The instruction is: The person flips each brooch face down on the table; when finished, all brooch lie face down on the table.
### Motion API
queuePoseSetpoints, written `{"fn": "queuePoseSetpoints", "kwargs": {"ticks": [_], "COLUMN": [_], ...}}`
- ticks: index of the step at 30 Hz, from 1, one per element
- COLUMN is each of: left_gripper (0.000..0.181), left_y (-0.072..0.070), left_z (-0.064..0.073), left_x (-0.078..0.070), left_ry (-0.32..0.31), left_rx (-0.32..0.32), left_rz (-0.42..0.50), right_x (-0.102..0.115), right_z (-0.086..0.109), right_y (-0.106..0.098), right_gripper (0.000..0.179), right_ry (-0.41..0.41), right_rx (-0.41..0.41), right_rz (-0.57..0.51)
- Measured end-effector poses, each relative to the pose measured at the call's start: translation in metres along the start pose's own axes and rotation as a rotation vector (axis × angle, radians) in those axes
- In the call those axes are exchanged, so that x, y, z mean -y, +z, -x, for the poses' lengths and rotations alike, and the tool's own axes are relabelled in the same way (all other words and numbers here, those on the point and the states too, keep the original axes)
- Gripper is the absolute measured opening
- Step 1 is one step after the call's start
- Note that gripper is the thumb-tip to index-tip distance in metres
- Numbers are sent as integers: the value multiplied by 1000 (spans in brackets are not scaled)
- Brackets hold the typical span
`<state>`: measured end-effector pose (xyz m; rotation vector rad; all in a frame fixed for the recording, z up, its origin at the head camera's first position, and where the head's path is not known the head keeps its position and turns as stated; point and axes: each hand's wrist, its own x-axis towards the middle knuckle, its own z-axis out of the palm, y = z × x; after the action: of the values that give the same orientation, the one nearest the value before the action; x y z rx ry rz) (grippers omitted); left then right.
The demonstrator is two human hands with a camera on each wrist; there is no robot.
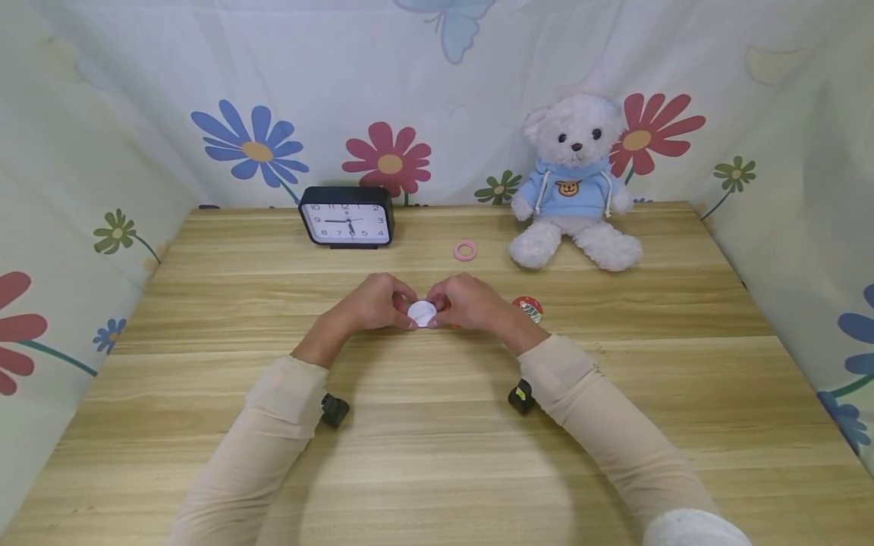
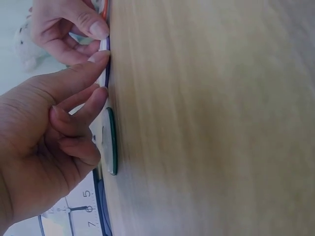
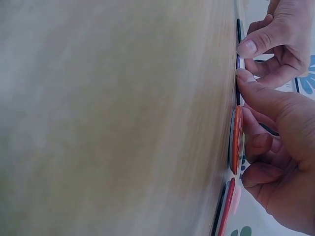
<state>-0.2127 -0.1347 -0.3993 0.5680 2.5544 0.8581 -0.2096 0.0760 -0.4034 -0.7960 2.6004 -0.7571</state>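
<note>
A small flat round white disc (image 1: 422, 313) lies between my two hands at the middle of the table. My left hand (image 1: 378, 302) pinches its left edge with thumb and fingers. From the other side my right hand (image 1: 471, 302) pinches the right edge. The disc's edge looks dark blue or purple in the left wrist view. Beneath the left hand there, a green-edged disc (image 2: 111, 142) sits flat on the table. An orange disc (image 3: 237, 140) lies beside the right hand's fingers in the right wrist view. Behind the right wrist is a red patterned disc (image 1: 527, 307).
At the back left stands a black-framed clock (image 1: 347, 218). A pink ring (image 1: 465, 251) lies right of it. A white teddy bear (image 1: 576, 182) in a blue hoodie sits at the back right. Flowered curtains (image 1: 451, 98) border the wooden table (image 1: 423, 455).
</note>
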Motion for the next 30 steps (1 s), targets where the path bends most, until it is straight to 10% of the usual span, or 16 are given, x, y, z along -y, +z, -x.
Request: {"fn": "queuePoseSetpoints", "kwargs": {"ticks": [16, 30], "left_gripper": [29, 40], "left_y": [3, 16], "left_z": [-5, -14], "left_x": [-18, -26], "left_ry": [142, 134], "left_rx": [-50, -45], "left_rz": [-134, -96], "right_x": [-7, -32], "right_z": [16, 40], "right_y": [-13, -18], "right_gripper": [31, 32], "right_ry": [-73, -63], "right_rx": [-104, -155], "right_rz": [16, -13]}}
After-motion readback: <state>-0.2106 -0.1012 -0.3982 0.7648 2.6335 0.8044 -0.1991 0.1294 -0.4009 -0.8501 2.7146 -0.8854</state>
